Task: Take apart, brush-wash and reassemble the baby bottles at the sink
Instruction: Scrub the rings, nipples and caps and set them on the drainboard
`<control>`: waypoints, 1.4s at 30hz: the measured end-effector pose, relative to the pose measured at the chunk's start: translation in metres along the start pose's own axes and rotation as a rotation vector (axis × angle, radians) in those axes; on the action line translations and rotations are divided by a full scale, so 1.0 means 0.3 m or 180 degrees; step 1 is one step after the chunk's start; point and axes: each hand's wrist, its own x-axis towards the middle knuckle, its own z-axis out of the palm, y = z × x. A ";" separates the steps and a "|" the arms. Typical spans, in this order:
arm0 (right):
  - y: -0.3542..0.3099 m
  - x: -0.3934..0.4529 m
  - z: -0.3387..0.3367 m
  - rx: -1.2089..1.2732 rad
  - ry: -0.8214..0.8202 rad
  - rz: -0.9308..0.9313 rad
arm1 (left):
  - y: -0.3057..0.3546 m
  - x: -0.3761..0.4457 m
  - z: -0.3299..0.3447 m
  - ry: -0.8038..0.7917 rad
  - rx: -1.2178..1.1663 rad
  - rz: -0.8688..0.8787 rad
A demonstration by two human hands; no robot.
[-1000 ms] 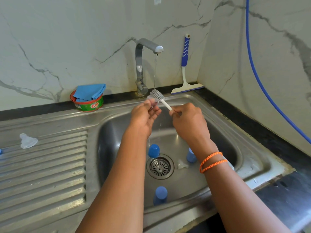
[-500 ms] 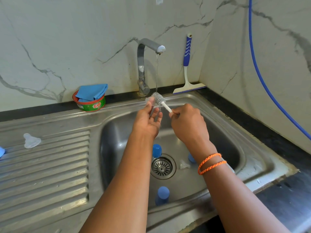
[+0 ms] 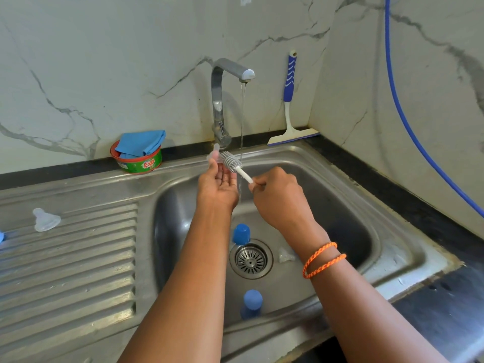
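Note:
My left hand (image 3: 218,186) holds a clear silicone teat (image 3: 213,153) at its fingertips, palm turned up, above the sink basin (image 3: 348,205). My right hand (image 3: 277,197) grips the white handle of a small grey brush (image 3: 231,161), whose bristles touch the teat just left of the thin water stream. Two blue caps lie in the basin, one (image 3: 241,233) by the drain (image 3: 251,259) and one (image 3: 252,301) at the near wall. A clear part (image 3: 285,255) lies right of the drain. Another clear teat (image 3: 45,220) rests on the drainboard.
The tap (image 3: 222,100) runs at the back. A green soap tub (image 3: 138,159) with a blue cloth stands left of it. A blue-handled squeegee (image 3: 289,106) leans in the corner. A blue hose (image 3: 408,121) hangs down the right wall. A blue item (image 3: 1,237) shows at the left edge.
My left hand has opened its palm upward and lifted the teat at the fingertips. The brush has shifted slightly left of the water stream onto the teat.

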 end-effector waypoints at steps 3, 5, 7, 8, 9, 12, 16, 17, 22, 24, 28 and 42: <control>-0.005 -0.001 0.027 0.0028 0.0134 -0.0028 | -0.008 -0.002 0.004 -0.0122 -0.0005 0.0003; -0.012 -0.006 0.045 0.0032 0.0232 0.0043 | -0.023 -0.016 0.015 -0.0193 0.0182 -0.0023; -0.013 -0.005 0.058 0.0040 0.0262 0.0155 | -0.037 -0.026 0.023 -0.0223 0.0558 -0.0029; -0.012 -0.003 0.059 0.0052 0.0274 0.0206 | -0.043 -0.026 0.023 -0.0239 0.0728 -0.0038; -0.008 0.001 0.059 0.0061 0.0294 0.0240 | -0.050 -0.020 0.020 -0.0254 0.0853 -0.0051; 0.002 0.014 0.051 0.0119 0.0360 0.0280 | -0.066 -0.010 0.012 -0.0219 0.0985 -0.0136; -0.004 0.013 0.046 0.0193 0.0218 0.0273 | -0.063 -0.009 0.011 -0.0233 0.0963 -0.0130; -0.007 0.009 0.048 0.0167 0.0112 0.0237 | -0.058 -0.008 0.010 -0.0206 0.0934 -0.0097; -0.032 -0.013 0.052 0.0077 -0.0253 0.0093 | -0.035 0.020 -0.008 0.0023 0.1123 0.0117; -0.041 -0.018 0.053 0.0232 -0.0252 0.0151 | -0.041 0.018 -0.011 0.0031 0.1431 0.0203; -0.031 -0.016 0.026 0.0501 -0.0117 0.0382 | -0.084 0.010 0.010 0.0155 0.2180 0.0308; 0.026 0.037 -0.021 0.0171 -0.0383 0.0196 | -0.077 0.012 0.034 -0.0068 0.1719 0.0291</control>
